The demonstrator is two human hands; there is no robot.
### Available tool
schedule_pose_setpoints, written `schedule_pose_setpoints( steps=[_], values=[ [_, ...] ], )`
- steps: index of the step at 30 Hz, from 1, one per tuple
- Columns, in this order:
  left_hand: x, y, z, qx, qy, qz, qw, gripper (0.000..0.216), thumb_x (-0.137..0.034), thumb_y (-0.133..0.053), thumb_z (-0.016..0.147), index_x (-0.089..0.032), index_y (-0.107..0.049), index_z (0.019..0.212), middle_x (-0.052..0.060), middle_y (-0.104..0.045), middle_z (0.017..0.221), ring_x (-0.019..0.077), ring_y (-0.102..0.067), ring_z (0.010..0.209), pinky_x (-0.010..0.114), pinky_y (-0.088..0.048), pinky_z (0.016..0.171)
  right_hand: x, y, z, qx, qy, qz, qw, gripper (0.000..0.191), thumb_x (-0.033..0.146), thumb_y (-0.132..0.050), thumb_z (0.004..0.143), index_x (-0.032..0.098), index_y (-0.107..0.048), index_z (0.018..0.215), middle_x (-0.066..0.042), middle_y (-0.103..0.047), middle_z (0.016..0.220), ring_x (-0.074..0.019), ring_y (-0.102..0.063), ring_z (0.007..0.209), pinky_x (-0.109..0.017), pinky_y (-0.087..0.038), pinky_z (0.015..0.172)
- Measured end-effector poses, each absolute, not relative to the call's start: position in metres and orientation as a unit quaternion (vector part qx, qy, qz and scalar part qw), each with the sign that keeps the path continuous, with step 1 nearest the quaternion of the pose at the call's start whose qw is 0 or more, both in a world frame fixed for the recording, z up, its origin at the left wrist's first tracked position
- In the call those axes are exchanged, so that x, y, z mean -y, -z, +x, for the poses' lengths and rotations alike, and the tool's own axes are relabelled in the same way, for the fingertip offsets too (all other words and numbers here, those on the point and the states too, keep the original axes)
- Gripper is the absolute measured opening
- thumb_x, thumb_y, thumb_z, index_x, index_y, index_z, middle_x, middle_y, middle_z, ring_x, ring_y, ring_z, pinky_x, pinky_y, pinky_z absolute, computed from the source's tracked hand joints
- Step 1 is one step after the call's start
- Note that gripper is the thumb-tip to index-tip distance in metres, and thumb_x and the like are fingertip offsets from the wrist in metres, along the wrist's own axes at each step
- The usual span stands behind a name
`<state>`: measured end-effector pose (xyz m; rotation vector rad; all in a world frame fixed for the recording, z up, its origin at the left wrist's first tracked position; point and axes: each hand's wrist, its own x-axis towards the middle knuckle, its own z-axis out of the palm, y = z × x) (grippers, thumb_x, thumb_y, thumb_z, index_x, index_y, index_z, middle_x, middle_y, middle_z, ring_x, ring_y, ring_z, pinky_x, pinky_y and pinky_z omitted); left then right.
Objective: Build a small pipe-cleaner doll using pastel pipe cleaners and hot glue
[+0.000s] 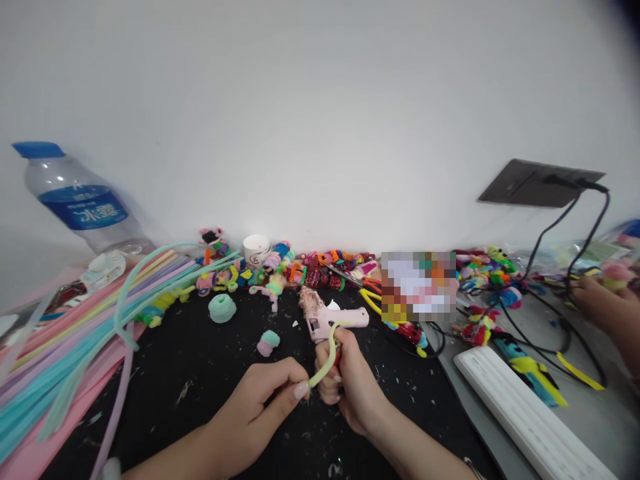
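Observation:
My left hand [260, 400] pinches the lower end of a pale yellow-green pipe cleaner [327, 353] between thumb and forefinger. My right hand [347, 383] is closed around the same pipe cleaner higher up, with something red partly hidden in its fingers. The pipe cleaner curves up toward a pink glue gun [330, 319] lying on the black mat [200, 373] just beyond my hands.
A bundle of pastel pipe cleaners [75, 327] lies at the left beside a water bottle [80, 200]. Several small fuzzy craft pieces [310, 267] line the wall. Cables [565, 267] run from a wall socket. Another person's hand [605, 300] works at the right near a white power strip [525, 413].

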<state>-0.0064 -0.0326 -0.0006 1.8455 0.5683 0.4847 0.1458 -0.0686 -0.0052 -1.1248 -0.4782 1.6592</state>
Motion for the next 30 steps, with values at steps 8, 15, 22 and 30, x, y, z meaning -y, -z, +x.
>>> schedule_pose_setpoints(
  steps=[8, 15, 22, 30],
  values=[
    [0.0338, -0.0002, -0.0062, -0.24, -0.206, 0.783, 0.536, 0.026, -0.029, -0.037, 0.09, -0.018, -0.05, 0.071, -0.008, -0.033, 0.047, 0.0078, -0.031, 0.042, 0.019, -0.025, 0.044, 0.0685, 0.0044, 0.145, 0.196, -0.688, -0.474, 0.513, 0.048, 0.044, -0.028, 0.083, 0.02, -0.028, 0.042, 0.01, -0.019, 0.033, -0.0029, -0.01, 0.031, -0.02, -0.005, 0.035],
    [0.0322, -0.0002, -0.0066, -0.242, -0.201, 0.788, 0.529, 0.026, -0.029, -0.037, 0.09, -0.018, -0.049, 0.07, -0.008, -0.031, 0.048, 0.008, -0.031, 0.043, 0.019, -0.026, 0.044, 0.0689, 0.0033, 0.1433, 0.187, -0.682, -0.49, 0.51, 0.044, 0.039, -0.027, 0.08, 0.02, -0.029, 0.041, 0.01, -0.02, 0.032, -0.003, -0.011, 0.03, -0.02, -0.005, 0.035],
    [0.0335, -0.0002, -0.007, -0.244, -0.198, 0.791, 0.525, 0.027, -0.031, -0.035, 0.09, -0.018, -0.049, 0.07, -0.008, -0.031, 0.048, 0.0087, -0.033, 0.044, 0.019, -0.027, 0.045, 0.0682, 0.0036, 0.1427, 0.192, -0.67, -0.5, 0.514, 0.042, 0.039, -0.028, 0.079, 0.021, -0.03, 0.041, 0.01, -0.021, 0.031, -0.0034, -0.011, 0.03, -0.02, -0.005, 0.035],
    [0.0338, 0.0016, -0.0063, -0.241, -0.211, 0.776, 0.544, 0.025, -0.029, -0.037, 0.09, -0.018, -0.048, 0.07, -0.009, -0.032, 0.046, 0.0073, -0.029, 0.041, 0.019, -0.024, 0.044, 0.068, 0.0031, 0.1439, 0.189, -0.678, -0.494, 0.511, 0.045, 0.036, -0.025, 0.083, 0.02, -0.029, 0.041, 0.009, -0.02, 0.033, -0.0036, -0.01, 0.031, -0.02, -0.004, 0.036]
  ],
)
